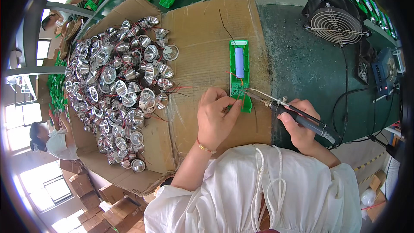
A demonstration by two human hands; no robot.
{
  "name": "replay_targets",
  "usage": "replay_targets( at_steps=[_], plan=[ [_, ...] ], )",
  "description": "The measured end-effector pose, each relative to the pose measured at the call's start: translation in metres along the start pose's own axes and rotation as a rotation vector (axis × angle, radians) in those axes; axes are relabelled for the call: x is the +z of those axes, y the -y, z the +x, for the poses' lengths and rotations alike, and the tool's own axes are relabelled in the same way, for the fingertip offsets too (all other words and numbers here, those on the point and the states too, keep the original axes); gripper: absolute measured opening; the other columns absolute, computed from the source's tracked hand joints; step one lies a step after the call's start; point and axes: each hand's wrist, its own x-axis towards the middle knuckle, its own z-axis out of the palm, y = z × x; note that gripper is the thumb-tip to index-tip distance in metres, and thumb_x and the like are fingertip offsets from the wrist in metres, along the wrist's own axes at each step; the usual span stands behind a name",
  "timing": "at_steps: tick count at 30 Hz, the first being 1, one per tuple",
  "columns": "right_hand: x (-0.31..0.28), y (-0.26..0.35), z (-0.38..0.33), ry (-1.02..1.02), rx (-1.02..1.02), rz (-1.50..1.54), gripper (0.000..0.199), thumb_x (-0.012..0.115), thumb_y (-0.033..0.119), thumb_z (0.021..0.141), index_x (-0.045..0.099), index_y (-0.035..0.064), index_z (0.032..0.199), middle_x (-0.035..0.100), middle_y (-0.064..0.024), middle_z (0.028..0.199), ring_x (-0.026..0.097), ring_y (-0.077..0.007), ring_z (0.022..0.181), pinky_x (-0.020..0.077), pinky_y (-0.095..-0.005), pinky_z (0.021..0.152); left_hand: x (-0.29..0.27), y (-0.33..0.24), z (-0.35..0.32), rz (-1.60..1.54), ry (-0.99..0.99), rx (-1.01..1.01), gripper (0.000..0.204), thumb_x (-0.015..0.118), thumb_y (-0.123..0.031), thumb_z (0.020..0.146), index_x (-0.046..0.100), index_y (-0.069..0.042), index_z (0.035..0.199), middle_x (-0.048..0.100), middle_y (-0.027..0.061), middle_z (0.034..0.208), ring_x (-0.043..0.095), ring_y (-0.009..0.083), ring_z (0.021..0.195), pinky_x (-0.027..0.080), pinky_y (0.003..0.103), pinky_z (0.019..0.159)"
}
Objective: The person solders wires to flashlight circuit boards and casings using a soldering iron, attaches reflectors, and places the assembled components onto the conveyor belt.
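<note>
Two hands meet at the near end of the green circuit board (239, 75), lying lengthwise away on the cardboard-covered table (202, 34): left hand (215, 116) pinching wires there, right hand (302, 123) gripping a soldering iron (297, 114) pointing leftward.

Single fisheye view from head height, looking steeply down and close over a cardboard-covered bench (202, 30). Own forearms entering from the lower edge, left hand (214, 118) and right hand (302, 125) near centre. Straight edges bending toward the dark round rim, windows (26, 116) squeezed at far left
</note>
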Motion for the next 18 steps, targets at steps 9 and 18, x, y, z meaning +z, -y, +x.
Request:
replay_targets(
  at_steps=[9,18],
  plan=[
    [0.0035,-0.0059,0.0012,0.001,-0.076,0.02,0.017,0.065,0.007,0.078,0.054,-0.0026,0.086,0.06,-0.0076,0.072,0.053,-0.0091,0.058,0.042,-0.0225,0.052,-0.0024,0.0012,0.0083,-0.042,0.082,-0.083,0.011,0.069,-0.014,0.069,0.066,-0.004,0.066,0.053,0.0063,0.074,0.051,0.0226,0.07,0.041,0.034,0.061],
    [-0.0014,-0.001,-0.0016,0.001,-0.039,0.015,0.017,0.06,0.009,0.082,0.05,-0.0031,0.087,0.06,-0.0124,0.073,0.056,-0.0156,0.067,0.0463,-0.0268,0.06,-0.0036,0.0011,0.0095,-0.04,0.091,-0.07,0.011,0.07,-0.014,0.068,0.066,-0.004,0.065,0.053,0.0063,0.07,0.052,0.0209,0.063,0.041,0.033,0.058]
  ],
)
